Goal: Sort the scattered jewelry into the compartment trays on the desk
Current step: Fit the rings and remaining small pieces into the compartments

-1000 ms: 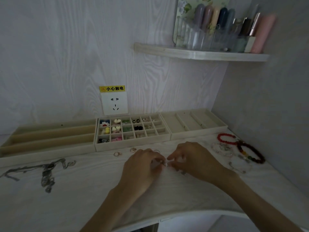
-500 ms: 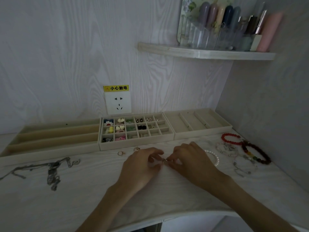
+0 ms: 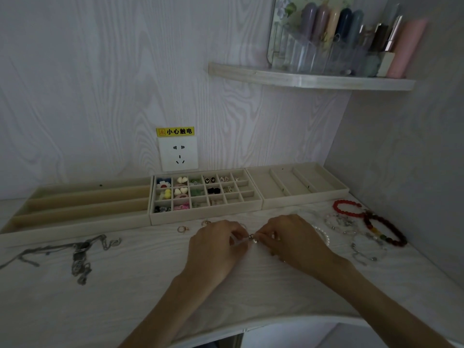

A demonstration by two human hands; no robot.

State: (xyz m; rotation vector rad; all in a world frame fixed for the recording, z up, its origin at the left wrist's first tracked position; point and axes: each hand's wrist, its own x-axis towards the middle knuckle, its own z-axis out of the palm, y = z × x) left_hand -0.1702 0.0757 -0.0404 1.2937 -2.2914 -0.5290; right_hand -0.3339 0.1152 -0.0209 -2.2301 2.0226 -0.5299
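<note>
My left hand (image 3: 216, 247) and my right hand (image 3: 291, 239) meet fingertip to fingertip at the desk's middle, both pinching one small silvery jewelry piece (image 3: 251, 238) just above the desktop. Behind them stands the many-celled tray (image 3: 208, 217), with earrings and coloured studs in its left and middle cells. A long-slot tray (image 3: 75, 222) lies to its left and a three-slot tray (image 3: 303, 199) to its right. Two small rings (image 3: 183, 229) lie in front of the middle tray.
Silver chains (image 3: 80, 252) sprawl at the left of the desk. At the right lie a red bead bracelet (image 3: 347, 208), a dark bead bracelet (image 3: 386, 231), a pearl strand (image 3: 324, 233) and thin silver bracelets (image 3: 364, 252). A corner shelf (image 3: 308, 80) with bottles hangs above.
Both hands stay together on the small piece, with only slight finger shifts. The camera has drifted, so the scene sits a little further right in view.
</note>
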